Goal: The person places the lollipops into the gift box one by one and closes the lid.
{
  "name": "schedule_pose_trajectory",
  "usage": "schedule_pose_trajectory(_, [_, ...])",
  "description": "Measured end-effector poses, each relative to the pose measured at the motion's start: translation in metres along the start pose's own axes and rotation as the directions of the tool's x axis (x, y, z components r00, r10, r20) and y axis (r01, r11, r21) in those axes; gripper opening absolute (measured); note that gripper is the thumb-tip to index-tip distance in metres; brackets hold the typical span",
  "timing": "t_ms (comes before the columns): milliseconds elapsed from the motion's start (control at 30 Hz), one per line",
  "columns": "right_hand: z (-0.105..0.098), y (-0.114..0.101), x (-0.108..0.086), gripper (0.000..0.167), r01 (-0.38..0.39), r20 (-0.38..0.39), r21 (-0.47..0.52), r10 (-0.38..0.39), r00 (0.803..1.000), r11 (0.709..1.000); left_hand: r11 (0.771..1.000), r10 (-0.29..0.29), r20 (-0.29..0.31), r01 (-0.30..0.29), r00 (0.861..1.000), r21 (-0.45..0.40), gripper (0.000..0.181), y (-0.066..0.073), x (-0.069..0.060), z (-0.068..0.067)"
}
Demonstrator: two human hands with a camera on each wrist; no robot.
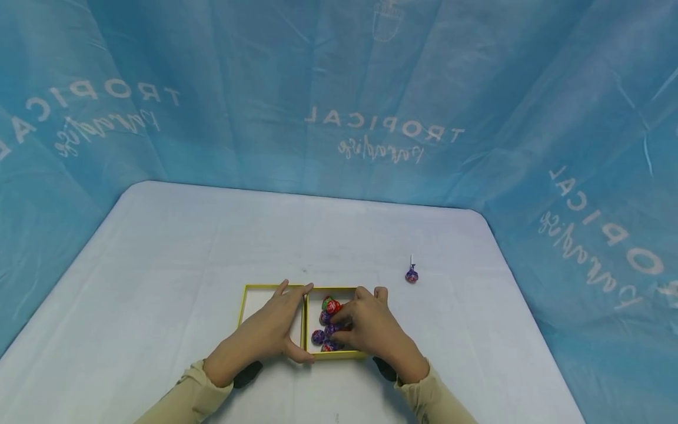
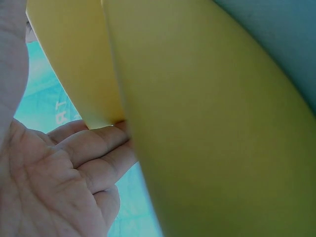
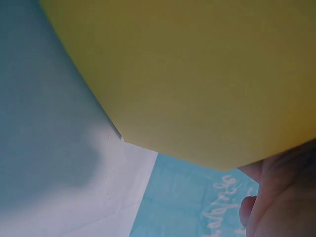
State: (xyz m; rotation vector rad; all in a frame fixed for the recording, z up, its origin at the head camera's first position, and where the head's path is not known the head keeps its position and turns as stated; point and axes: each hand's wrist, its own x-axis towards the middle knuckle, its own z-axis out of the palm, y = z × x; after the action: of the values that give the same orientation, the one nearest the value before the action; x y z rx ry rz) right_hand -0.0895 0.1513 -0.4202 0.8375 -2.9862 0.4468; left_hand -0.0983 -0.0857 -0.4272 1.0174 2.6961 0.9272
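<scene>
A yellow-edged box point(image 1: 339, 355) with a white inside holds several wrapped lollipops point(image 1: 318, 337) in purple, red and green. Its lid point(image 1: 245, 303) lies against its left side. My left hand point(image 1: 270, 324) spans the seam, thumb at the box's front edge and fingers at its back edge, gripping it. In the left wrist view, fingers point(image 2: 101, 153) touch a yellow wall. My right hand point(image 1: 373, 327) reaches into the box, its thumb and index finger pinching a lollipop among the others; the fingers largely cover it. The right wrist view mostly shows the yellow box side point(image 3: 187, 79).
One purple-wrapped lollipop point(image 1: 411, 275) lies alone on the white tablecloth point(image 1: 175, 247), beyond the box to the right, its stick pointing away. Blue printed curtains point(image 1: 275, 76) surround the table at the back and sides.
</scene>
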Motion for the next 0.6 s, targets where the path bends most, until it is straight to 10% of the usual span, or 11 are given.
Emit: schedule_pose_trajectory(600, [-0.02, 0.02, -0.003, 0.016, 0.056, -0.042, 0.201, -0.049, 0.998, 0.978, 0.999, -0.028, 0.012, 0.028, 1.0, -0.026, 0.131, -0.001, 0.001, 0.001])
